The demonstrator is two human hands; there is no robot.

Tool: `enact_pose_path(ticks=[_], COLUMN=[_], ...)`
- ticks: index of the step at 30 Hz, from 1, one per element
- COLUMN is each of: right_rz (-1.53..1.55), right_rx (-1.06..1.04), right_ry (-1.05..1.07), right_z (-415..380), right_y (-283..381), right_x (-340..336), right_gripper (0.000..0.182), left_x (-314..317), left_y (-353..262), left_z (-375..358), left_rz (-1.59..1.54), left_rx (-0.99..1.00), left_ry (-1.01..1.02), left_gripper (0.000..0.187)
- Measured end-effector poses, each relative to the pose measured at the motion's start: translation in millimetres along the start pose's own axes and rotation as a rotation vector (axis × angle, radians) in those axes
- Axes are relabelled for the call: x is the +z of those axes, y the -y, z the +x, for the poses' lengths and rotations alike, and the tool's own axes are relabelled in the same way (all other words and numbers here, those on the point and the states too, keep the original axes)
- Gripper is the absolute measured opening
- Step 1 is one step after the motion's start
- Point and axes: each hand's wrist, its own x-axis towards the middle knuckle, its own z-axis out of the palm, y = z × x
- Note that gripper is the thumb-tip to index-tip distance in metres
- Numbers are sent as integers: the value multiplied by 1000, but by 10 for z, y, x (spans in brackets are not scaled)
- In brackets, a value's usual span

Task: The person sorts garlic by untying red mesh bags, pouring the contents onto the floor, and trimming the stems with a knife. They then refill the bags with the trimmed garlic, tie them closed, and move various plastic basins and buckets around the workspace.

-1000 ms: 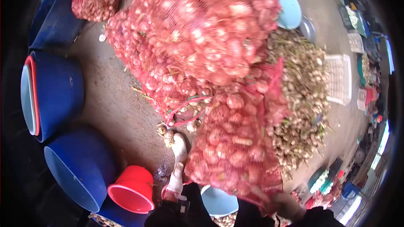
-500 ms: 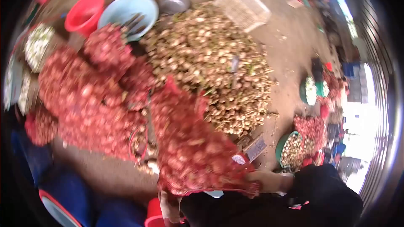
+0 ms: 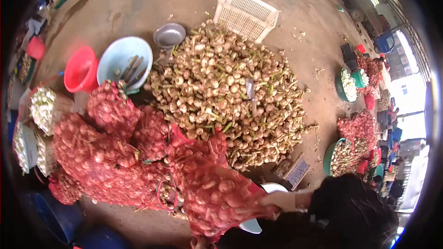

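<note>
A red mesh sack [image 3: 217, 189] full of garlic bulbs lies in front of me, tilted, its far end against the edge of a large garlic pile [image 3: 217, 83]. My right hand [image 3: 279, 200] is closed on the sack's near right corner, pulling the netting taut. My left hand [image 3: 199, 243] is at the sack's lower left edge, mostly cut off by the frame, its fingers apparently closed on the mesh. A knife [image 3: 250, 90] with a broad blade lies on the pile.
More filled mesh sacks [image 3: 101, 161] are heaped at the left. Beyond them stand a red bucket [image 3: 80, 70] and a light blue basin [image 3: 121, 50] holding knives. A white crate [image 3: 247, 14] and a grey bowl [image 3: 169, 35] sit behind the pile. A small bench [image 3: 295, 171] is at right.
My view has tilted up, so the pile, basins and sacks sit lower in it. Both hands still hold the sack, and a pale basin rim now shows beside my right hand.
</note>
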Motion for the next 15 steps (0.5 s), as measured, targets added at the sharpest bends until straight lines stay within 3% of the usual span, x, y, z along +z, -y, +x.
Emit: enact_pose_path(ticks=[1,2,3,4,5,6,7,8,9,10,12,14,15], right_rz=[43,-212,-311,-350,-284,-324,-260,-318,-714,-572,-617,-582,-425], right_rx=[-94,-233,-240,-261,-191,-225,-146,-192,-502,-336,-405,-508,-573], right_ry=[38,126,53,74,123,24,-23,16,1,-16,-148,-131,-60], right_z=[-118,-442,-754,-1063,-1207,-1506,-1683,-1976,-2252,-2515,-3067,-3121,-3219], right_y=[210,538,771,976,1056,1148,1209,1293,1297,1354,1366,1191,1124], right_x=[20,55,108,121,25,55,-16,-78,-173,-246,-259,-479,-434], right_gripper=[27,29,30,30,32,33,35,38,37,33,33,36,34], left_x=[123,268,409,484,765,911,997,1033,1142,1256,1239,944,880], left_y=[-206,-466,-697,-939,-1279,-1531,-1806,-1924,-2008,-2121,-2193,-2132,-2058], left_z=[-144,-354,-520,-764,-1125,-1427,-1779,-2048,-2393,-2727,-3268,-3284,-3361], left_rz=[-27,-5,-66,54,135,193,289,250,243,266,289,428,453], left_rx=[72,126,78,167,210,283,277,307,384,418,503,934,892], left_ry=[47,64,101,96,25,47,206,205,127,143,215,483,411], left_gripper=[21,19,21,17,27,22,21,29,30,33,37,42,60])
